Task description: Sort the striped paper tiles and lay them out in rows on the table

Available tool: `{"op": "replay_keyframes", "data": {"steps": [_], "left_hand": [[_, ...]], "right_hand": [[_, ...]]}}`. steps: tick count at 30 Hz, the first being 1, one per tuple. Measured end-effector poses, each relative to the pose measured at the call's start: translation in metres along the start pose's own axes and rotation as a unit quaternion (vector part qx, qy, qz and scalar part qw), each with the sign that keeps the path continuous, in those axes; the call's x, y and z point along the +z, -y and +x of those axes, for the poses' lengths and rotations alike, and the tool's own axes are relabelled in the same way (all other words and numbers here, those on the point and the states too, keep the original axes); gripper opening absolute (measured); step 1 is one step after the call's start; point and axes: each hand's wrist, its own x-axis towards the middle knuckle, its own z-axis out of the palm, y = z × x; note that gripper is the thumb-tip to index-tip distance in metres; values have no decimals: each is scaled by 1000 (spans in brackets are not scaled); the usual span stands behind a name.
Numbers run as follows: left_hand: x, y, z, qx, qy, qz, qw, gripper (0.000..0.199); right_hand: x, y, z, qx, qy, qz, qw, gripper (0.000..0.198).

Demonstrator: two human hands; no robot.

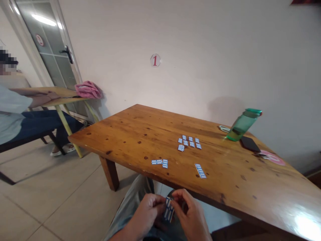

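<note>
Over my lap, just below the table's front edge, a small sheet of blue-and-white labels point(169, 214) hangs between both hands. My left hand point(151, 209) pinches its upper left edge between thumb and fingers. At the upper right edge, my right hand point(187, 211) is closed with thumb and forefinger on the same sheet. A narrow strip of labels point(200, 170) lies on the table in front of my right hand. To its left are a few joined label pieces point(165, 163). Farther back lies a cluster of several small label pieces point(192, 144).
The wooden table point(125, 134) carries a tilted green bottle point(244, 124), a dark phone-like object point(250, 144), a white coiled cable point(224, 128) and a pink round card point(273, 158) at the right. A seated person point(11, 107) is at another table point(56, 90) with a pink cloth point(88, 89).
</note>
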Motion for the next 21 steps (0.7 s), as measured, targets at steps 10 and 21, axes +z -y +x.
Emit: {"op": "replay_keyframes", "data": {"steps": [10,21], "left_hand": [[1,-1,1,16,18,9,1000,49],[-2,8,6,46,16,9,999,45]], "right_hand": [[1,7,0,-40,-20,-29,999,8],[-4,12,-3,73,36,111,991,30]]}}
